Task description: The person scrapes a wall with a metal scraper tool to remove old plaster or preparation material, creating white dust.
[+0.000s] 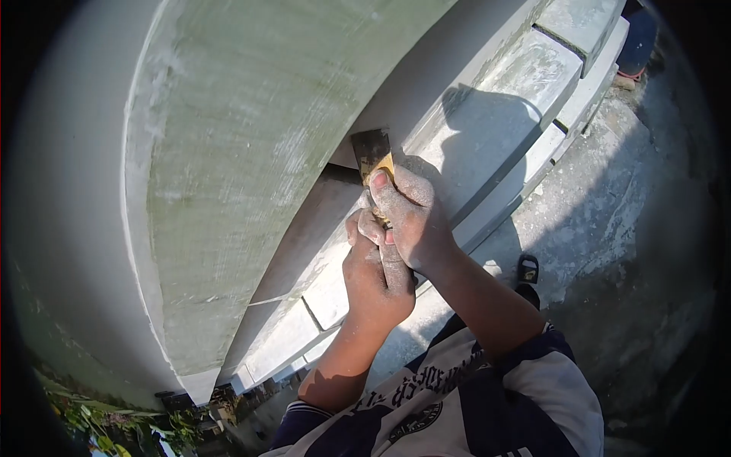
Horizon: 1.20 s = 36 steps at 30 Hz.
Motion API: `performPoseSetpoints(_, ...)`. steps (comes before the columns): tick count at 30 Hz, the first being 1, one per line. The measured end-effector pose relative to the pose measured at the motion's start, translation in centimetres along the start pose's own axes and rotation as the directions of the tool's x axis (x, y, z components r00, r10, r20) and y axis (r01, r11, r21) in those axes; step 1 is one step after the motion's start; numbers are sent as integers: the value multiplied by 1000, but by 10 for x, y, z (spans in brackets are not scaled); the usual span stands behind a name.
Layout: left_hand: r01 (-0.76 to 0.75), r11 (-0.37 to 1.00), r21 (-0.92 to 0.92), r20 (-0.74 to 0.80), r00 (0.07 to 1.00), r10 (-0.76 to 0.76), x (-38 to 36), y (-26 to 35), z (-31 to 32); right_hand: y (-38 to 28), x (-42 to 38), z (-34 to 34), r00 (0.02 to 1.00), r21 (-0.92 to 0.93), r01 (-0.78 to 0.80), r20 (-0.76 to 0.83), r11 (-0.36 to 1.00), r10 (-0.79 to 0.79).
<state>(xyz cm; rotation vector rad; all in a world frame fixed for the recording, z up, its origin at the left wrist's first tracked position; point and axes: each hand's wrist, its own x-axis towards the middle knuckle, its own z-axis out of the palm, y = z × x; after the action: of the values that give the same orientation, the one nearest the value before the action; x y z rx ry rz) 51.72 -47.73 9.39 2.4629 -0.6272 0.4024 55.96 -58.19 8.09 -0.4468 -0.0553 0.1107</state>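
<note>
A scraper with a dark, flat blade and a yellow handle (pixel 386 164) points up and away from me, its blade against the pale wall surface just above the ledge. My right hand (pixel 413 217) is closed round the handle, thumb along its top. Below it, my left hand (pixel 378 266) wraps the lower end of the handle, and the two hands touch. White dust coats the fingers of both. The grey-green plastered panel (pixel 251 152) slants past on the left, with the white stepped ledge (pixel 502 114) running under the hands.
Dark grooves split the ledge into blocks. A rough concrete floor (pixel 586 198) lies lower on the right, with my sandalled foot (pixel 528 269) on it. Green plants (pixel 99 426) stand at the lower left. A dark blue object (pixel 638 42) is at the upper right.
</note>
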Motion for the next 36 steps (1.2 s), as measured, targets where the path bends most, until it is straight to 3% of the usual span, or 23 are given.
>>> performPoseSetpoints(4,85,996,1,-28,996,-85,15,16,-8,16,9,1,999,181,-31,46,983,23)
performPoseSetpoints(8,242,970,-24,108,965,-238,11,9,-20,11,8,8,999,198,-46,27,979,42)
performPoseSetpoints(10,-36,994,100,-5,999,37,9,-7,-13,28,0,3,998,148,-53,-12,988,55)
performPoseSetpoints(13,166,984,61,48,984,-169,22,13,-24,14,12,13,997,181,-70,-27,981,76)
performPoseSetpoints(15,155,982,107,69,984,-163,17,14,-26,7,11,19,995,203,-89,-32,975,97)
performPoseSetpoints(18,35,993,111,31,999,-38,6,3,-19,24,2,4,998,151,-69,7,986,69)
performPoseSetpoints(19,17,993,116,2,1000,-18,3,1,-16,29,-1,3,999,187,-17,38,982,10)
performPoseSetpoints(22,159,985,67,51,985,-162,9,1,-22,25,13,10,999,225,4,45,974,-14)
performPoseSetpoints(24,281,960,-16,93,956,-278,30,12,-27,5,21,16,998,193,5,-68,981,8)
performPoseSetpoints(25,317,948,-39,125,942,-310,36,20,-31,-8,18,20,999,196,0,-46,981,9)
performPoseSetpoints(27,33,998,46,27,999,-34,38,16,-29,-17,15,20,1000,191,4,-11,982,-2)
performPoseSetpoints(30,142,989,-34,102,985,-138,25,27,-29,-2,-6,16,1000,189,-17,-17,982,21)
performPoseSetpoints(32,353,930,-105,158,929,-335,14,24,-26,6,-14,12,993,213,-86,-63,973,101)
performPoseSetpoints(33,312,944,-104,139,945,-297,11,19,-24,6,-18,9,987,190,-157,-8,969,161)
performPoseSetpoints(36,186,982,33,131,973,-189,17,22,-23,18,-15,-8,991,57,-133,20,989,132)
